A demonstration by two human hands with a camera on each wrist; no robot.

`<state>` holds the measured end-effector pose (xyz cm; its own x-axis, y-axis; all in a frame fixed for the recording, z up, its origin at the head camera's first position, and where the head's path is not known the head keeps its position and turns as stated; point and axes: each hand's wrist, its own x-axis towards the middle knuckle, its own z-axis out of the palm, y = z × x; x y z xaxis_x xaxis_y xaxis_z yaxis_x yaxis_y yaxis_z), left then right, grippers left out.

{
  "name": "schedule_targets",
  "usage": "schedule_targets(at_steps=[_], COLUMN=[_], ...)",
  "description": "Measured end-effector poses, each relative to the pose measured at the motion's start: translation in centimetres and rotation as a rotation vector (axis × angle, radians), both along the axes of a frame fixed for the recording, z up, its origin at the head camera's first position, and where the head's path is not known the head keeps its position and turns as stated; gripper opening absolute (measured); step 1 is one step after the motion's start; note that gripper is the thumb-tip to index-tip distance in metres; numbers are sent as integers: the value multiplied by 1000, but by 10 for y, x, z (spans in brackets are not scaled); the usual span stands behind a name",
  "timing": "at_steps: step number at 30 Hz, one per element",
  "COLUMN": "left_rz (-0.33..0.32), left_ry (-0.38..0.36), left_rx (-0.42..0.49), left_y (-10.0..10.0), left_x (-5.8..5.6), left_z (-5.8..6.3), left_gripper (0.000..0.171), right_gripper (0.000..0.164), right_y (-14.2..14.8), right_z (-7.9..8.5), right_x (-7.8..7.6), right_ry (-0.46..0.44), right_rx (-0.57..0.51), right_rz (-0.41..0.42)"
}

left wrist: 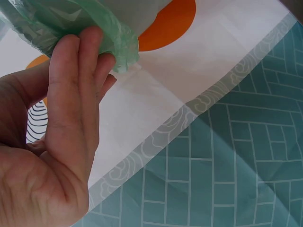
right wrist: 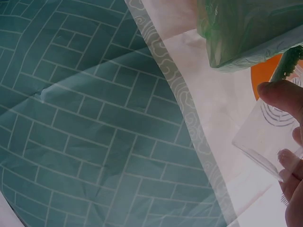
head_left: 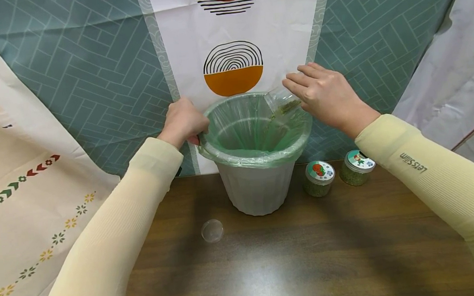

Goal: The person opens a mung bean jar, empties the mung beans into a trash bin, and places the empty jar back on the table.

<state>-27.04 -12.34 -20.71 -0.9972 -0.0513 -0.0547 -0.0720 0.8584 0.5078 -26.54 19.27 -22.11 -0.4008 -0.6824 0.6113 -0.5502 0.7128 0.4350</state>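
A light-grey trash bin (head_left: 257,188) lined with a green plastic bag (head_left: 236,136) stands on the table. My left hand (head_left: 185,120) grips the left side of its rim; in the left wrist view the fingers (left wrist: 66,90) reach up to the bag's folded edge. A clear plastic jar (head_left: 277,98), lidless, is in my right hand (head_left: 327,94), tilted mouth-down over the bin's right side. Small green bits lie along the jar's lower wall, and some fall into the bag. In the right wrist view the thumb (right wrist: 284,97) presses on the jar's clear wall (right wrist: 260,137).
A round clear lid (head_left: 212,231) lies on the brown wooden table (head_left: 273,267), left of the bin. Right of it stand two lidded jars of green bits, one with a strawberry label (head_left: 320,171), another with a teal label (head_left: 358,161). A patterned cloth (head_left: 100,84) hangs close behind.
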Motion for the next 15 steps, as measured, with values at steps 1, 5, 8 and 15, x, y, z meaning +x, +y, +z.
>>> schedule_targets(at_steps=[1, 5, 8, 15], left_rz=[-1, -4, -3, -7], left_ry=[0, -1, -3, -7], left_rx=[2, 9, 10, 18], left_y=[0, 0, 0, 0], left_x=[0, 0, 0, -1], left_z=[0, -1, -1, -1], left_gripper=[12, 12, 12, 14], right_gripper=[65, 64, 64, 57], right_y=[0, 1, 1, 0], right_z=[0, -1, -2, -2], right_x=[0, 0, -1, -2], right_ry=[2, 8, 14, 41], right_rx=[-1, -1, -3, -9], right_rz=[0, 0, 5, 27])
